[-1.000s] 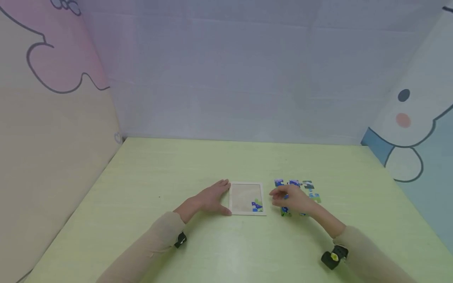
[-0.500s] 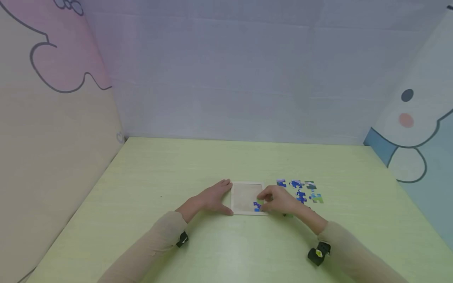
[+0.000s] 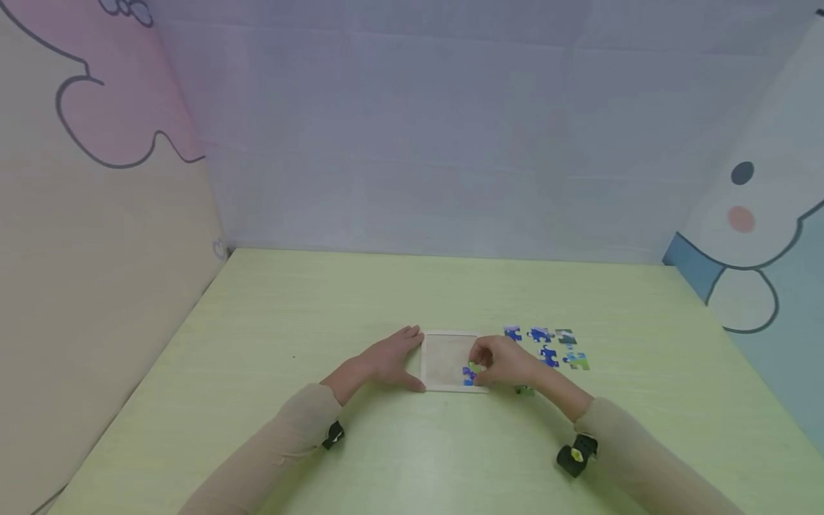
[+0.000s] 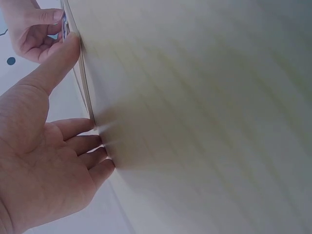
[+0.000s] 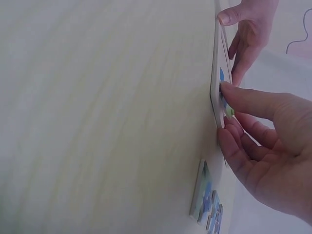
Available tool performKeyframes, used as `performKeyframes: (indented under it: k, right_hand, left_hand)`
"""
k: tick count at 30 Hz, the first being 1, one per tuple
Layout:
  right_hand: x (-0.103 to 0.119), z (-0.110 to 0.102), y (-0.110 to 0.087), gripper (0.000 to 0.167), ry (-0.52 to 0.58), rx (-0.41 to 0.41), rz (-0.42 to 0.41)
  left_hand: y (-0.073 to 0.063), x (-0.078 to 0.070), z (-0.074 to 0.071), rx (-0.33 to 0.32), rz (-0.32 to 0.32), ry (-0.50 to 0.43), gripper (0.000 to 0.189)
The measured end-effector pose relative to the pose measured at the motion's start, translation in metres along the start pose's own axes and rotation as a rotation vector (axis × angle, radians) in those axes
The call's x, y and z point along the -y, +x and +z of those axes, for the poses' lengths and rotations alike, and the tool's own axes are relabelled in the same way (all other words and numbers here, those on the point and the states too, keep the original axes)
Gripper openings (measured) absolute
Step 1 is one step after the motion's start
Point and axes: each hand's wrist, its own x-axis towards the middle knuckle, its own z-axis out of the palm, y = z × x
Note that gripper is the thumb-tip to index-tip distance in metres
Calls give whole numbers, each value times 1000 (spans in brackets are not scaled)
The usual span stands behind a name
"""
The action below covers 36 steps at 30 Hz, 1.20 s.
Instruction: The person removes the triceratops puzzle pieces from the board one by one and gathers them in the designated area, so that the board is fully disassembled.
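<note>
A shallow puzzle tray (image 3: 443, 357) with a pale raised border lies on the table in the head view. My left hand (image 3: 388, 360) spreads along the tray's left edge, thumb at the near corner and fingertips at the far one. At the opposite side, my right hand (image 3: 505, 360) reaches over the border into the near right corner. Its thumb and fingers pinch a blue-and-green jigsaw piece (image 3: 468, 377) there, partly hidden behind them. The right wrist view shows the thumb (image 5: 243, 99) and fingertips close around that piece, down at tray level.
Several loose jigsaw pieces lie right of the tray, among them a blue one (image 3: 548, 356) and a green-edged one (image 3: 577, 360). My right hand and forearm cover some of this group. A fabric wall (image 3: 412, 143) rises behind the table (image 3: 360, 286).
My right hand has moved left from over the loose pieces to the tray's near right corner, then stayed nearly still. The left hand keeps its place at the tray's edge.
</note>
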Motion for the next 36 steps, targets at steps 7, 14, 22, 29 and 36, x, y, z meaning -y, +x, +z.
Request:
performKeyframes:
  k: [7, 14, 22, 29, 36]
  right_hand:
    - [-3, 2, -4, 25, 75, -31, -39]
    - [-6, 4, -9, 21, 61, -72, -100]
    - [-14, -17, -15, 16, 116, -64, -185]
    - [-29, -49, -41, 18, 125, -23, -154]
    - [-64, -80, -74, 20, 107, -23, -91]
  left_hand:
    - [-1, 0, 0, -6, 2, -9, 94]
    - [-1, 0, 0, -10, 10, -23, 94]
    - [0, 2, 1, -9, 10, -27, 93]
    - [0, 4, 1, -9, 15, -23, 94]
    - [1, 6, 2, -11, 20, -21, 94]
